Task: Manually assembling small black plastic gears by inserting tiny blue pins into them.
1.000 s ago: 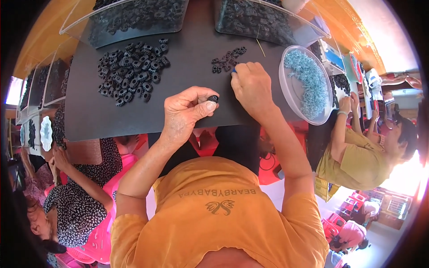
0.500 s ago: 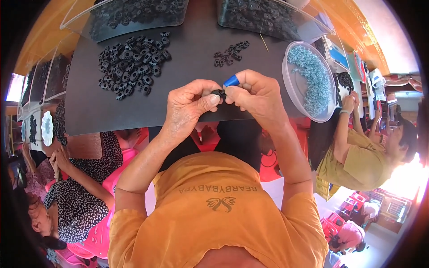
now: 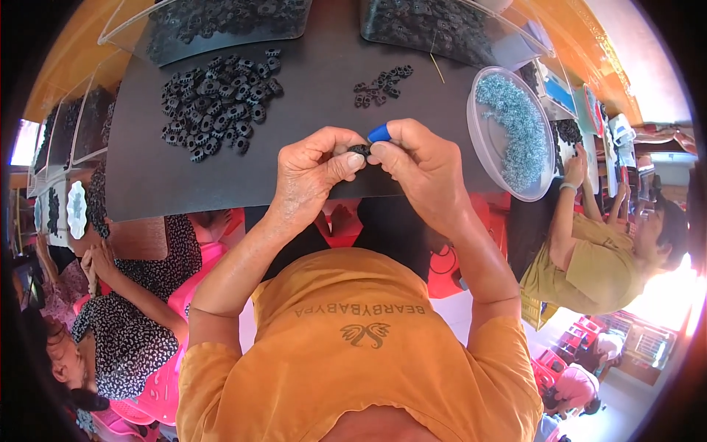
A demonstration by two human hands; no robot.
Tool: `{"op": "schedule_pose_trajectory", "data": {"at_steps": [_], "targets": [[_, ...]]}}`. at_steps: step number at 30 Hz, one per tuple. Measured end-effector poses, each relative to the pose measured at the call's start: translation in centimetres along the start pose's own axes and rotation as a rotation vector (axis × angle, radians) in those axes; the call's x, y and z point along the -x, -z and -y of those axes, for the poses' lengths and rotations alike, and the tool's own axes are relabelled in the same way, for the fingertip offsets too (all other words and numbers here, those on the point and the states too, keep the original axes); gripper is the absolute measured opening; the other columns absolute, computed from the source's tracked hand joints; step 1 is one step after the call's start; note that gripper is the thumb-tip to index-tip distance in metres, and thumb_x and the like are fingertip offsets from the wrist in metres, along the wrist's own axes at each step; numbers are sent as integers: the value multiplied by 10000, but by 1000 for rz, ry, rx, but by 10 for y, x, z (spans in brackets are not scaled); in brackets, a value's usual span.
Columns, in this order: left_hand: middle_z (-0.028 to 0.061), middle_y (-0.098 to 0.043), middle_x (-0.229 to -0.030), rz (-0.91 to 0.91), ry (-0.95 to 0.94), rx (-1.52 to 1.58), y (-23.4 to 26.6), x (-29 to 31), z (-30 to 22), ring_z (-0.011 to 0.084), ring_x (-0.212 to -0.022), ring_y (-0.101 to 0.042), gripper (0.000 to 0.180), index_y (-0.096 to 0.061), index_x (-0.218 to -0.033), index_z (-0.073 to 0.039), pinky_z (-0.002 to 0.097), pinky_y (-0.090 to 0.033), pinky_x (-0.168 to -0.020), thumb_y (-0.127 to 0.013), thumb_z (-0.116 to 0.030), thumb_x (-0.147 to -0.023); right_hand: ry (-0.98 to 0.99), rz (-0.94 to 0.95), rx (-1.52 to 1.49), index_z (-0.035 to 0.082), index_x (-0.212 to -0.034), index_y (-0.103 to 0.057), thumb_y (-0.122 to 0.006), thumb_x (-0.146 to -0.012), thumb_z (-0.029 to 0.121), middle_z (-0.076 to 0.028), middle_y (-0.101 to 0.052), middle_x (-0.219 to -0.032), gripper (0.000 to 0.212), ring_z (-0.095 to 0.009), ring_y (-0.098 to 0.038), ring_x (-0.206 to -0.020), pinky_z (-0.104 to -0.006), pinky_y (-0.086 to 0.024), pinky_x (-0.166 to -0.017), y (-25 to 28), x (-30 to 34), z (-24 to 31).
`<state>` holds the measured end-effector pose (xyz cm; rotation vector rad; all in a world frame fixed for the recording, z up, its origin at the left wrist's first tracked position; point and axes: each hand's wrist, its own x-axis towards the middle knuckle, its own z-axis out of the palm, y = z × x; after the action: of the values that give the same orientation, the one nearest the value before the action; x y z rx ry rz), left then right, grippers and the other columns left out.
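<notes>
Both of my hands meet above the near edge of the dark table (image 3: 309, 96). My left hand (image 3: 320, 166) pinches a small black plastic part (image 3: 359, 149) between thumb and fingertips. Against the part's right side press the closed fingertips of my right hand (image 3: 420, 158); a blue finger cover (image 3: 379, 133) sits on one of its fingers. Whatever else the right fingertips grip is too small to make out. A large heap of similar black parts (image 3: 213, 103) lies to the left, and a smaller group (image 3: 383, 86) lies beyond my hands.
A round clear tub (image 3: 480, 140) of small pale-blue pieces stands at the right. Two clear bins (image 3: 243, 33) (image 3: 427, 37) of black parts line the far edge. A thin stick (image 3: 437, 66) lies near the right bin. Co-workers sit on both sides.
My hands stay together at nearly the same spot. The black part has turned slightly between my fingertips, and the right hand has tilted a little.
</notes>
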<state>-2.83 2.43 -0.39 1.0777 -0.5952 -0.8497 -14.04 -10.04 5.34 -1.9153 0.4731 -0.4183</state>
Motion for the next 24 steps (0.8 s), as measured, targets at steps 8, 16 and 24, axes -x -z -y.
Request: {"op": "schedule_pose_trajectory", "data": {"at_steps": [8,16,24], "targets": [[29,-638,-821,6,-33,-33,1,1,2,58,-683,-541,198,-636,-1003,24,186,-466,-660,-685,-60,-830,193,-49,137,-11,-863,-564,-617,-805,14,-146,-575,-733,83,-270,-562,-640,-346,-449,-582,-4,3,-5],[22,-633,-813,18,-45,-94,2,5,2,58,-680,-530,174,-650,-976,22,188,-456,-641,-688,-53,-824,-123,104,-180,-1,-777,-556,-632,-779,11,31,-519,-619,77,-9,-432,-601,-216,-375,-500,5,-8,-5],[3,-607,-763,-37,-145,-257,-9,4,2,55,-638,-499,125,-655,-911,30,196,-433,-570,-693,-25,-804,-7,16,-41,2,-735,-501,-612,-768,-13,-6,-467,-595,117,-40,-420,-578,-243,-368,-489,-3,-2,-21]]}}
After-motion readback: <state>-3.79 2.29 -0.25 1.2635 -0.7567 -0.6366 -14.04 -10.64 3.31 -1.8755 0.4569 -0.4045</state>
